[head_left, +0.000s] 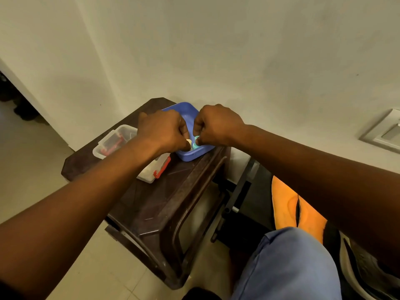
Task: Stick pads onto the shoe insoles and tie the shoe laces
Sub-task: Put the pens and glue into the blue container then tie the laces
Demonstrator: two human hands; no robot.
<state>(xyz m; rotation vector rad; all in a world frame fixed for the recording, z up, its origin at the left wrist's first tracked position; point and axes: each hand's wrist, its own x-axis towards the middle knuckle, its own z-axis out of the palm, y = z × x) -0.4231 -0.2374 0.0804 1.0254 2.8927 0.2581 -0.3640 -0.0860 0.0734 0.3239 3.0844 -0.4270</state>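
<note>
over the blue tray [186, 110], left hand [161, 128] grip pinching a pale pad [189, 141], right hand [218, 124] grip a teal pad [196, 143], clear box [112, 140] beside

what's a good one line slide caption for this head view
Both hands work over a blue tray on a dark stool: left hand pinches a pale pad, right hand a teal one.

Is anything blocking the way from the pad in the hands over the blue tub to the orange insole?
Nothing visible does. Both hands, left hand and right hand, pinch a small teal and white pad above the blue plastic tub; the orange foam insole lies lower right, partly under the right forearm.
</note>
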